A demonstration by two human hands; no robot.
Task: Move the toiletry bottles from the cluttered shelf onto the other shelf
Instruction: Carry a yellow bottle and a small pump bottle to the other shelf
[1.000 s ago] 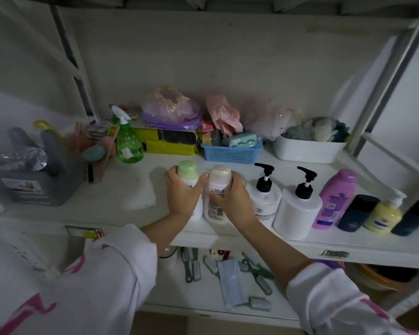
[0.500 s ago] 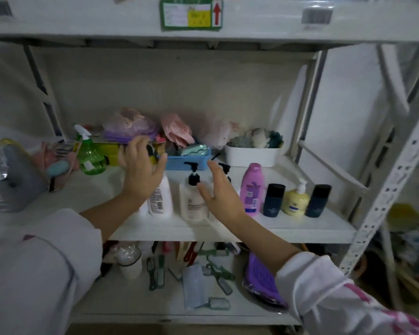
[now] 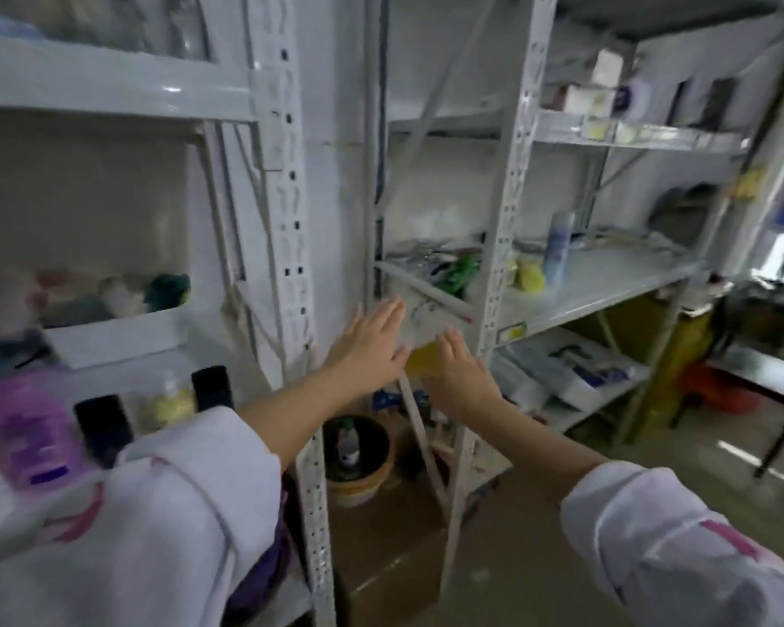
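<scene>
My left hand (image 3: 372, 341) and my right hand (image 3: 460, 368) are both held out flat with fingers apart and nothing in them, in the gap between two white shelf units. On the left shelf (image 3: 227, 355) stand a purple bottle (image 3: 23, 432), a dark bottle (image 3: 103, 425), a yellow pump bottle (image 3: 168, 402) and another dark bottle (image 3: 211, 386), all blurred. The right shelf (image 3: 607, 282) holds a tall pale blue spray can (image 3: 557, 246) and a small yellow item (image 3: 530, 273).
A white tub (image 3: 118, 337) of soft items sits at the back of the left shelf. A perforated white post (image 3: 290, 219) stands between the units. On the floor are a round bucket (image 3: 358, 459) and a brown box (image 3: 394, 549). Lower right shelves carry packaged goods.
The view has swung right, from the cluttered shelf to the neighbouring unit. Both hands let go of the bottles and now hover open between the two units.
</scene>
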